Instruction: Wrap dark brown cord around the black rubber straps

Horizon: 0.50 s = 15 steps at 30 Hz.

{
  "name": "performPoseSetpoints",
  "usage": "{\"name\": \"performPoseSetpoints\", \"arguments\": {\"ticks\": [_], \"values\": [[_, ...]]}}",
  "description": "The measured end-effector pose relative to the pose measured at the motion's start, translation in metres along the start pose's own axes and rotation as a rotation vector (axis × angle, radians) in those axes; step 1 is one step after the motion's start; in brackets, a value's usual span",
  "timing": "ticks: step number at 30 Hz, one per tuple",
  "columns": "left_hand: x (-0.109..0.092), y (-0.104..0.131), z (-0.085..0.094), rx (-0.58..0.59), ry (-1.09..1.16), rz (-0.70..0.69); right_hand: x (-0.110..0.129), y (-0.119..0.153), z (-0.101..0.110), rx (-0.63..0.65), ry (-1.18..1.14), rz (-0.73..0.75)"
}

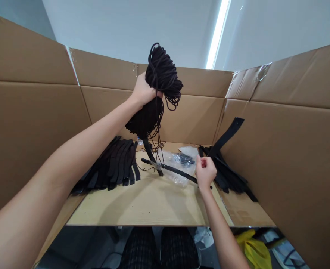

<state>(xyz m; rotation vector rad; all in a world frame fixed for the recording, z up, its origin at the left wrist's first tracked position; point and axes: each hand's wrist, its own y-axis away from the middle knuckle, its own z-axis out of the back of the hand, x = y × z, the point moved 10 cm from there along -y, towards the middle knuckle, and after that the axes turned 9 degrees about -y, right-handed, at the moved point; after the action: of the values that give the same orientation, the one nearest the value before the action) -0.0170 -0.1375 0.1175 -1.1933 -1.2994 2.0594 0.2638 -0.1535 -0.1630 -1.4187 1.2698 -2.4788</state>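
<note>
My left hand (pixel 143 90) is closed around the middle of a big hank of black cord (pixel 165 71), raised above the table. Loops of it bulge above and below the fist, and thin strands hang down to a narrow black strip (pixel 181 173) lying across the table. My right hand (pixel 206 172) is closed at the right, gripping a flat black strap (pixel 227 135) whose free end points up and away. Beneath the hank, another black strap (pixel 148 151) crosses the narrow strip. Part of the cord is hidden behind my left fingers.
Black straps lie piled at the left (pixel 118 164) and in a second pile at the right (pixel 229 175). Clear plastic wrapping (pixel 178 179) rests mid-table. Tall cardboard walls (pixel 193 112) surround the wooden tabletop (pixel 131 209). A yellow bag (pixel 254 250) sits below the front edge.
</note>
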Motion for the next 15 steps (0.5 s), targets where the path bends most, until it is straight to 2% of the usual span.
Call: {"name": "performPoseSetpoints", "arguments": {"ticks": [5,8,11,15], "values": [[0.0,0.0,-0.004,0.015,-0.022,0.008,0.026,0.035,-0.095,0.578,0.09,0.182],[0.002,0.001,-0.005,0.014,-0.035,0.03,0.03,0.058,-0.14,0.835,0.155,0.223],[0.001,0.001,-0.004,0.016,-0.03,0.005,0.031,0.067,-0.161,0.961,0.223,0.238],[0.008,-0.004,0.003,0.024,-0.055,0.039,0.03,0.069,-0.163,1.019,0.276,0.245]]}}
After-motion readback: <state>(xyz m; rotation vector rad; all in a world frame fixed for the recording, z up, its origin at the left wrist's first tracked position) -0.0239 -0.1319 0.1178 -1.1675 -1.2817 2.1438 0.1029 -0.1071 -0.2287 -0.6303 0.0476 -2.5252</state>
